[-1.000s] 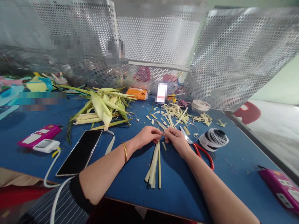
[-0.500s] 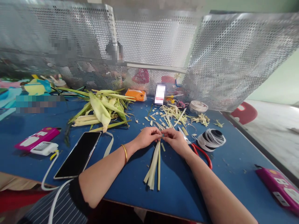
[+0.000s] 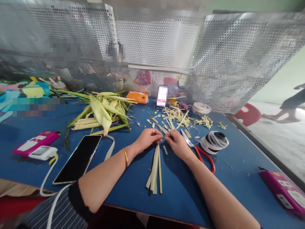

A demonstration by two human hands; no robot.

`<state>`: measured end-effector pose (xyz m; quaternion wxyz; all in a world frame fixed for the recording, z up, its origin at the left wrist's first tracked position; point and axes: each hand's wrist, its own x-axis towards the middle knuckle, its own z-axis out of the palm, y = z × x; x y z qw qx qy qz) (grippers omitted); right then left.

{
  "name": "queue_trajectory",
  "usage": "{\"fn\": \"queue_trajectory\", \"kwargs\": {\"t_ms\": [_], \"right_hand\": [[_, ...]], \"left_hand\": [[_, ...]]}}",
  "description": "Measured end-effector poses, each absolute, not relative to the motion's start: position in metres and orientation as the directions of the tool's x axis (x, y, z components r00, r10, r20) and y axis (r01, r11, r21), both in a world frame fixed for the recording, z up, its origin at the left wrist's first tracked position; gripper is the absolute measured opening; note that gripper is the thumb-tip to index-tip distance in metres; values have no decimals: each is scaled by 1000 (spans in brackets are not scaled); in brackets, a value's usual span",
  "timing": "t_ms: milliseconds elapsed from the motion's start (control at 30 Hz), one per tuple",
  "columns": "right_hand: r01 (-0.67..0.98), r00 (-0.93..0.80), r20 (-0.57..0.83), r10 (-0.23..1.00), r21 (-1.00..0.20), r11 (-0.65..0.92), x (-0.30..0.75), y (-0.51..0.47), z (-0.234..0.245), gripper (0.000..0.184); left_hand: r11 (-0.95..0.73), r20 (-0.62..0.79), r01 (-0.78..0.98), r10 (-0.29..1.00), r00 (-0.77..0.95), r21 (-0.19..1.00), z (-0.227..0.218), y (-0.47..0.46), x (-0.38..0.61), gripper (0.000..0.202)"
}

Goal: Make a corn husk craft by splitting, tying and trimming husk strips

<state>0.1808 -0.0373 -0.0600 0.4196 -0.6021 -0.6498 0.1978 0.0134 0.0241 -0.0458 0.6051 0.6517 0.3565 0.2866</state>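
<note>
A bundle of pale leaf strips (image 3: 154, 168) lies on the blue table (image 3: 186, 194), its far end raised between both hands. My left hand (image 3: 148, 140), with a gold bangle on the wrist, pinches the top of the strips from the left. My right hand (image 3: 176, 143) pinches the same end from the right, fingertips almost touching the left ones. Red-handled scissors (image 3: 200, 151) lie just right of my right hand. A roll of black-and-white tape (image 3: 214, 142) sits beyond them.
A pile of green leaves (image 3: 102, 111) lies at the back left, and cut scraps (image 3: 176, 117) at the back middle. A dark phone (image 3: 78, 158), a pink device (image 3: 35, 141) and a white charger (image 3: 43, 152) lie left. Another pink device (image 3: 283, 192) lies right. Perforated metal screens (image 3: 166, 47) stand behind.
Both hands stay pinched on the top of the strips with only slight finger movement. A person's legs have come into view on the floor at the far right.
</note>
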Motion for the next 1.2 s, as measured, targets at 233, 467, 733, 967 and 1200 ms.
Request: {"fn": "queue_trajectory", "kwargs": {"t_ms": [233,467,733,967,1200], "right_hand": [[550,59,263,963,-814,189,179,-34,-63,7],[591,95,269,959,-790,163,179,-35,-59,14],[636,57,164,985,-766,91,174,-45,-47,13],[649,43,146,988,-756,83,170,-47,-46,11],[488,65,143,988,-868,93,182,-41,-50,14]], "left_hand": [[-32,-34,86,744,667,996,-43,22,12,19],[-4,-63,114,815,576,993,-48,25,13,19],[-19,-66,166,869,491,986,-45,25,12,14],[108,-166,149,869,466,983,-35,22,12,15],[98,-168,170,866,470,981,-33,24,9,19]]}}
